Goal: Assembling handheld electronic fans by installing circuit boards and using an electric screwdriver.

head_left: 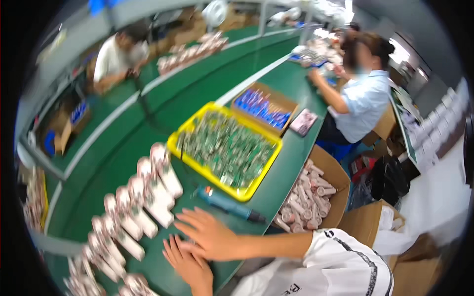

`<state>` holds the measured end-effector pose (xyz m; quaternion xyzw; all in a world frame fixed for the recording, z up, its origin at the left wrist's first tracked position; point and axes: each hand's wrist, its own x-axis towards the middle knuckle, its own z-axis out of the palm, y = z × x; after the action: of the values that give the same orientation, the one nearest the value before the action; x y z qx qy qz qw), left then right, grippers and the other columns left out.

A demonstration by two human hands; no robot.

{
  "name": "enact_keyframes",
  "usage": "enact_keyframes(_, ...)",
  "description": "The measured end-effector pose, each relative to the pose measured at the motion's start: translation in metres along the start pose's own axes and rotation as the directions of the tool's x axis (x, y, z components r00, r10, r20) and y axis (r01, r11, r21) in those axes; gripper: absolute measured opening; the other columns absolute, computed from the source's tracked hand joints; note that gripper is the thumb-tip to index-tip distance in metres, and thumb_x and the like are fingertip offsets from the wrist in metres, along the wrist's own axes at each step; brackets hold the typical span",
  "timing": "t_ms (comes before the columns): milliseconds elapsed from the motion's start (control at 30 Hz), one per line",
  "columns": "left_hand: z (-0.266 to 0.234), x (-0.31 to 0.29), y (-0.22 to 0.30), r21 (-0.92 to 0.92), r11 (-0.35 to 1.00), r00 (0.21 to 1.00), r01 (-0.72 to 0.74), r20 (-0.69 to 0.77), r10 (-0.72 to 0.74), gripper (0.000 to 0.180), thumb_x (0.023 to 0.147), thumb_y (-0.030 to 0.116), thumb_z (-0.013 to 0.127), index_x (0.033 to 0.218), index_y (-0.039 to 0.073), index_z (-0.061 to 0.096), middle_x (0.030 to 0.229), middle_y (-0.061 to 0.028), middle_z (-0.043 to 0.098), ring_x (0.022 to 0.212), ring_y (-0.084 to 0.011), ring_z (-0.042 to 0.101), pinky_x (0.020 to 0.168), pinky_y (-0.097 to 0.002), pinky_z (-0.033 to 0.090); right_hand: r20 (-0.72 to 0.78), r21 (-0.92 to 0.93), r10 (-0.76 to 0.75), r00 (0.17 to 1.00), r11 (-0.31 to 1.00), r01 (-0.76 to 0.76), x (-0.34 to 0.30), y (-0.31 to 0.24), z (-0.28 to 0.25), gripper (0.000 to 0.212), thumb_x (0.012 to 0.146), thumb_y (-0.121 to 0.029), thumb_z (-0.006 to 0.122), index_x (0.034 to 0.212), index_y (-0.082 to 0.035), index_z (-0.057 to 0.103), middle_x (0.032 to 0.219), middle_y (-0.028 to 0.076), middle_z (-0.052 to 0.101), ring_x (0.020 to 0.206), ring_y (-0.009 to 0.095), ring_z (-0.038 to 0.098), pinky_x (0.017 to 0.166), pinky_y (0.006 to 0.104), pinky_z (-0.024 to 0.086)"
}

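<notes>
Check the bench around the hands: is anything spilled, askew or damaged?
Nothing stands out, though blur hides fine detail. The green circuit boards sit inside the yellow tray; the teal electric screwdriver lies beside it, near the right hand.

Upper body and arms of the wearer, head view. The shirt (276,278) is white, of a soft fabric that creases into shallow folds. Its short, loose right sleeve (340,269) bears a dark, mottled band (363,259), edged in black, which runs lengthwise along the cloth. Near the hem sits a small, rounded black emblem (329,234). Dark lettering (291,288) marks the shirt's lower visible part, partly cut off by the frame. The right forearm (276,245) is bare from hem to wrist. The right grip (210,234) and left grip (190,265) are bare hands with slender fingers.
</notes>
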<state>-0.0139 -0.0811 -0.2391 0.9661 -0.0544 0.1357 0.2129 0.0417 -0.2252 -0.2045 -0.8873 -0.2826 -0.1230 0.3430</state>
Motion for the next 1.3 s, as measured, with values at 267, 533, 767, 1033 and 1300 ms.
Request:
enact_keyframes(267, -0.008, 0.016, 0.012, -0.072, 0.996, 0.996, 0.054, 0.074, -0.049, 0.056, 0.091, 0.029, 0.055, 0.135, -0.005, 0.043, 0.139, -0.0233, 0.043, 0.133, -0.0425, 0.035, 0.113, -0.0551, 0.021, 0.115, -0.250, 0.223, 0.968, 0.949, -0.189, 0.111, 0.036, -0.036, 0.038, 0.086, -0.017, 0.050, 0.121, -0.005, 0.061, 0.076, 0.022, 0.066, 0.069, 0.039, 0.065, 0.062, 0.0521, 0.051)
enact_keyframes(533, -0.016, 0.000, 0.013, -0.058, 0.997, 0.997, 0.054, 0.057, -0.051, 0.050, 0.096, 0.026, 0.047, 0.135, -0.005, 0.044, 0.138, -0.0238, 0.046, 0.133, -0.0433, 0.036, 0.112, -0.0566, 0.021, -0.036, -0.090, 0.093, 0.995, 0.991, -0.095, 0.092, 0.049, -0.016, 0.037, 0.087, -0.018, 0.056, 0.122, -0.004, 0.055, 0.090, 0.017, 0.062, 0.071, 0.038, 0.062, 0.063, 0.0485, 0.050)
enact_keyframes(767, -0.022, 0.009, 0.026, -0.136, 0.990, 0.997, 0.033, 0.067, -0.024, 0.044, 0.099, 0.026, 0.043, 0.128, -0.006, 0.052, 0.131, -0.0243, 0.052, 0.130, -0.0442, 0.040, 0.110, -0.0583, 0.024, 0.193, 0.202, 0.183, 0.964, 0.954, -0.221, -0.015, 0.008, -0.027, 0.054, 0.099, -0.031, 0.047, 0.144, -0.004, 0.035, 0.146, 0.018, 0.035, 0.131, 0.034, 0.040, 0.107, 0.0395, 0.036)
enact_keyframes(1033, -0.029, 0.007, 0.008, -0.128, 0.991, 0.998, 0.044, 0.060, -0.036, 0.051, 0.102, 0.035, 0.034, 0.133, -0.003, 0.048, 0.136, -0.0244, 0.048, 0.129, -0.0457, 0.040, 0.110, -0.0570, 0.025, 0.076, 0.114, 0.235, 0.969, 0.963, -0.243, -0.030, -0.011, 0.028, 0.065, 0.098, -0.035, 0.046, 0.140, 0.012, 0.031, 0.148, 0.027, 0.031, 0.140, 0.038, 0.028, 0.115, 0.0456, 0.025)
enact_keyframes(1300, -0.032, 0.008, 0.034, -0.129, 0.991, 0.993, 0.037, 0.115, -0.022, 0.057, 0.101, 0.038, 0.032, 0.133, -0.006, 0.047, 0.135, -0.0263, 0.047, 0.129, -0.0479, 0.038, 0.109, -0.0573, 0.026, 0.137, -0.041, 0.230, 0.963, 0.973, -0.227, -0.040, -0.012, 0.003, 0.069, 0.097, -0.043, 0.044, 0.136, 0.014, 0.036, 0.148, 0.027, 0.031, 0.140, 0.039, 0.027, 0.115, 0.0459, 0.023)
